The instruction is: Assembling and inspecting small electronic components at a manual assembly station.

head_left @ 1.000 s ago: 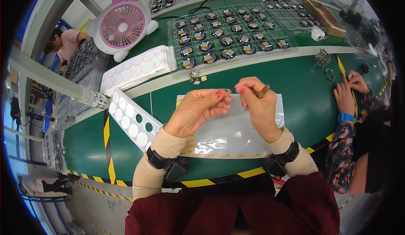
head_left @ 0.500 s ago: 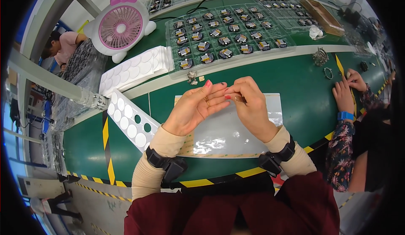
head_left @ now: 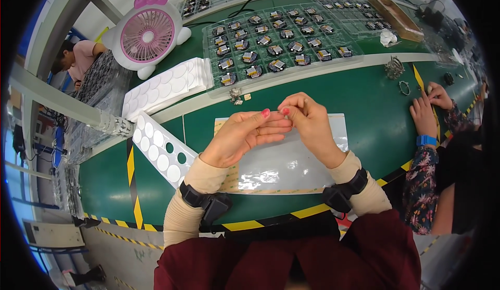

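My left hand (head_left: 239,136) is held palm up over the sheet, its fingers stretched to the right and its thumb pressed down near the index fingertip. Against those fingertips, my right hand (head_left: 311,126) pinches with thumb and forefinger. Whatever lies between the fingertips is too small and covered to name. Below both hands lies a shiny grey-white sheet (head_left: 276,170) with tan tape strips along its left and lower edges. To its left rests a white strip of round stickers (head_left: 162,161), with two circles gone and green showing through.
Beyond a pale rail, clear trays (head_left: 289,53) hold rows of small round electronic parts. A pink and white fan (head_left: 148,37) stands by a stack of sticker sheets (head_left: 169,84). Small metal pieces (head_left: 236,96) lie near the rail. A co-worker's hands (head_left: 424,110) work at the right.
My left thumb has come forward onto the fingertips, covering the small dark piece that showed there. My right fingers have shifted slightly and bear on the left fingertips.
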{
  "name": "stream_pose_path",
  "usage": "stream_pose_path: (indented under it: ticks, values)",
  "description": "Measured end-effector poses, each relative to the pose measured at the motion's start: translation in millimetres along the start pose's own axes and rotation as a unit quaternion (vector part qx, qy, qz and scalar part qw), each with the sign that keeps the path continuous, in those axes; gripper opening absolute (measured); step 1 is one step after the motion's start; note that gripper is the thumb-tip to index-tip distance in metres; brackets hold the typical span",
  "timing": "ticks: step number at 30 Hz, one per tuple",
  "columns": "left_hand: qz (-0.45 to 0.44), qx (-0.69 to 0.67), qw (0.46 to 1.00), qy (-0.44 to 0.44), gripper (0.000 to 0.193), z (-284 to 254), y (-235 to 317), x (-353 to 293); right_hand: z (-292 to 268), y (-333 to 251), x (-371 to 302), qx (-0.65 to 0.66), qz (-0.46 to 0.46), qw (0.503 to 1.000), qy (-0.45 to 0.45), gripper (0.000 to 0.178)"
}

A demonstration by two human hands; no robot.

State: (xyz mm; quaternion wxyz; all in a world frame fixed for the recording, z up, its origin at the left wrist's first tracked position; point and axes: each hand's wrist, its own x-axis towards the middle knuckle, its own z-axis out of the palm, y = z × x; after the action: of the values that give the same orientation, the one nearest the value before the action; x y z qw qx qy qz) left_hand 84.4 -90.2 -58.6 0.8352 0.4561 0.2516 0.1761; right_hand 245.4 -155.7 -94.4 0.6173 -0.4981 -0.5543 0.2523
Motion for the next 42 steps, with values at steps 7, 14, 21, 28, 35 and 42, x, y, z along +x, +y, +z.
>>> stream_pose_path:
  ticks: [7,14,21,28,35,42]
  values:
    - [0.209,0.235,0.942,0.117,0.020,7,-8,-1,-8,-9,3,0.399,0.303,0.862,-0.074,0.013]
    - [0.482,0.603,0.628,0.104,0.027,12,-11,-4,-10,-9,2,0.459,0.334,0.812,-0.130,0.010]
    - [0.348,0.403,0.843,0.076,0.016,8,-8,-6,-7,-10,0,0.438,0.340,0.817,-0.157,0.014]
    - [0.226,0.165,0.957,0.071,0.011,11,-3,-7,-8,-9,-1,0.407,0.307,0.830,-0.224,0.026]
    - [0.234,0.247,0.940,-0.015,0.009,20,-3,-11,-8,-11,4,0.261,0.287,0.882,-0.267,0.038]
    - [0.319,0.382,0.867,0.034,0.008,18,-2,-17,-11,-16,5,0.271,0.304,0.880,-0.245,0.035]
